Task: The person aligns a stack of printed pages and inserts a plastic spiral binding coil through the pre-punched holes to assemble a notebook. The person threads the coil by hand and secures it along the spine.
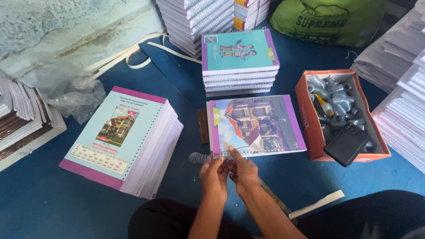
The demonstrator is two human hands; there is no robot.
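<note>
The notebook (256, 126) lies flat on the blue floor directly ahead of both hands, its long axis running left to right and its punched binding edge along the near side, touching the fingertips. The left hand (214, 174) and right hand (242, 170) sit close together at the left portion of that edge, fingers pinched around a thin silver spiral wire (199, 157) whose coiled end trails off to the left (how firmly it is gripped cannot be told). The right hand is slightly nearer the cover, one finger resting on it. The cover shows a house picture with a purple border. An orange box (310, 119) of wire coils stands just right; a loose stack of unbound books (128, 137) lies left.
</note>
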